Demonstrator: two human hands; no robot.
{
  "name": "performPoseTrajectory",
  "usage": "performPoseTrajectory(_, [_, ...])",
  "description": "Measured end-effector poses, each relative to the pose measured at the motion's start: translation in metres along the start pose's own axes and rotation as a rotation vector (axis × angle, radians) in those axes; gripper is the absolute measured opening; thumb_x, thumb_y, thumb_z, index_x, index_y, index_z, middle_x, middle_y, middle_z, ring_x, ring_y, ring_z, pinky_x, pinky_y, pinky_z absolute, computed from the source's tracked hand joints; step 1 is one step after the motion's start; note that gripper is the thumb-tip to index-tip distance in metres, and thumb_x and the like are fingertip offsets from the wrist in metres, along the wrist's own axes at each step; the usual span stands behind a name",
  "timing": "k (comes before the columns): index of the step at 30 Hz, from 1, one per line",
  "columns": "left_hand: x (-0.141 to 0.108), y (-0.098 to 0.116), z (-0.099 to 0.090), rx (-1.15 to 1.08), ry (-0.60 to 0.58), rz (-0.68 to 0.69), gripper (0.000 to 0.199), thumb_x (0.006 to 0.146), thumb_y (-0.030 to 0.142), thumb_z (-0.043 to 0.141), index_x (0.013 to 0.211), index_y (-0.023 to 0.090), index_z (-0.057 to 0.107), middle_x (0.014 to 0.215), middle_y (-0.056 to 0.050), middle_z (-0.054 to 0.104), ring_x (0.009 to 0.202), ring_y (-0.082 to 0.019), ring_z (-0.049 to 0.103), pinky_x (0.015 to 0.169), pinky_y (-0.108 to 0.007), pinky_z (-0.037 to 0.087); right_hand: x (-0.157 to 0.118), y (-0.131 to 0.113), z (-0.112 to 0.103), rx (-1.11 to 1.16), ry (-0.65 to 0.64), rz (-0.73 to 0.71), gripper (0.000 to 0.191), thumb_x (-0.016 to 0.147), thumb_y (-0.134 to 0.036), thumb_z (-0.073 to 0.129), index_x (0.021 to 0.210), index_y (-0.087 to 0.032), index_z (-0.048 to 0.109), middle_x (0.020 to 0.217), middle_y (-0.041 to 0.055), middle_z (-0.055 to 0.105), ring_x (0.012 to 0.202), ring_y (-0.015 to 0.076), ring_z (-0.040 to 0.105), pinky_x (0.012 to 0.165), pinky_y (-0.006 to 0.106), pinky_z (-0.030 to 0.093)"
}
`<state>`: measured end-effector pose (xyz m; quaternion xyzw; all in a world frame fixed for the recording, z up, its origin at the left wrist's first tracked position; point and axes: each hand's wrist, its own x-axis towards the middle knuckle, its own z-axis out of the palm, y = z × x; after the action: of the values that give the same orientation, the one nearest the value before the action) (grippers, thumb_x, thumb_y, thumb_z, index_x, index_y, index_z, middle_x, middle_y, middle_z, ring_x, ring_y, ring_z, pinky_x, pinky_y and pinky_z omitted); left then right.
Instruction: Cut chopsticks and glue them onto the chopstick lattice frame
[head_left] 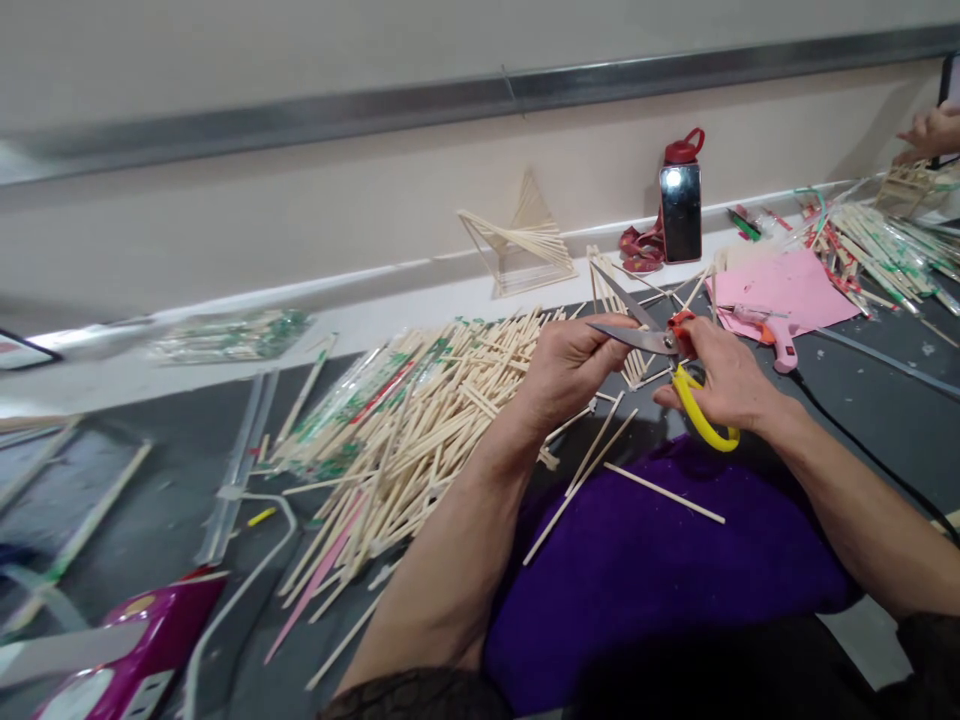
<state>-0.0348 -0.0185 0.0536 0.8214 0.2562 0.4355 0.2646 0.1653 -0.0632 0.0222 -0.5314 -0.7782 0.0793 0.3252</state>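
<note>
My right hand (716,375) grips a pair of scissors (701,405) with a yellow and orange handle. The scissor blades are spread and point to the left. Beside the lower blade, my left hand (566,365) is closed in a pinch; whatever its fingers hold is hidden. Behind both hands, a small frame of thin wooden sticks (637,365) lies on the dark table, partly covered by the hands. A few loose sticks (664,492) rest on the purple cloth (660,570) over my lap. A big heap of chopsticks (435,440) spreads out to the left of my left hand.
A finished-looking stick structure (525,240) stands against the wall. Further right are a phone (681,215) leaning on a red-capped bottle (681,150), a pink sheet (806,285) and a pink glue gun (784,340) with a black cord. A purple power strip (142,640) lies front left. Another person's hand (934,130) shows far right.
</note>
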Motion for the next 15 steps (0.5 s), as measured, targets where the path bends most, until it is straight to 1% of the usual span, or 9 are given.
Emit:
performPoseTrajectory(3, [0.0007, 0.002, -0.0002, 0.018, -0.008, 0.012, 0.029, 0.09, 0.031, 0.056, 0.068, 0.017, 0.066, 0.066, -0.001, 0.067, 0.052, -0.008, 0.054, 0.05, -0.02, 0.042, -0.0014, -0.0024, -0.0021, 0.039, 0.0, 0.036, 0.054, 0.072, -0.063, 0.062, 0.101, -0.017, 0.051, 0.087, 0.0069, 0.059, 0.074, 0.0216, 0.053, 0.063, 0.033, 0.035])
performPoseTrajectory(6, [0.0015, 0.004, -0.0006, 0.029, -0.007, 0.026, 0.035, 0.091, 0.029, 0.055, 0.059, 0.017, 0.059, 0.058, 0.001, 0.061, 0.051, -0.007, 0.052, 0.05, -0.02, 0.041, -0.0021, -0.0044, -0.0043, 0.038, -0.003, 0.067, 0.053, 0.073, -0.061, 0.061, 0.101, -0.018, 0.051, 0.083, 0.006, 0.059, 0.071, 0.0207, 0.053, 0.062, 0.032, 0.034])
performPoseTrajectory(9, [0.002, 0.0045, -0.0005, 0.041, 0.008, 0.016, 0.035, 0.091, 0.03, 0.055, 0.058, 0.018, 0.058, 0.054, 0.002, 0.057, 0.05, -0.008, 0.05, 0.05, -0.021, 0.04, -0.0021, -0.0061, -0.006, 0.029, -0.012, 0.082, 0.052, 0.071, -0.061, 0.061, 0.099, -0.018, 0.052, 0.081, 0.0055, 0.059, 0.07, 0.0203, 0.053, 0.061, 0.032, 0.034])
performPoseTrajectory(12, [0.0022, 0.0046, 0.0004, 0.062, 0.007, 0.002, 0.033, 0.09, 0.028, 0.054, 0.059, 0.018, 0.059, 0.053, 0.002, 0.055, 0.05, -0.008, 0.049, 0.05, -0.022, 0.038, -0.0021, -0.0073, -0.0071, 0.025, -0.019, 0.091, 0.051, 0.071, -0.06, 0.061, 0.099, -0.018, 0.052, 0.081, 0.0054, 0.06, 0.069, 0.0201, 0.054, 0.06, 0.031, 0.034])
performPoseTrajectory(15, [0.0029, 0.0052, 0.0013, 0.067, 0.005, -0.011, 0.034, 0.089, 0.027, 0.054, 0.056, 0.018, 0.056, 0.054, 0.002, 0.054, 0.051, -0.009, 0.049, 0.05, -0.023, 0.038, -0.0024, -0.0078, -0.0076, 0.015, -0.016, 0.104, 0.049, 0.072, -0.059, 0.061, 0.098, -0.018, 0.053, 0.08, 0.0058, 0.061, 0.068, 0.0205, 0.055, 0.059, 0.032, 0.035])
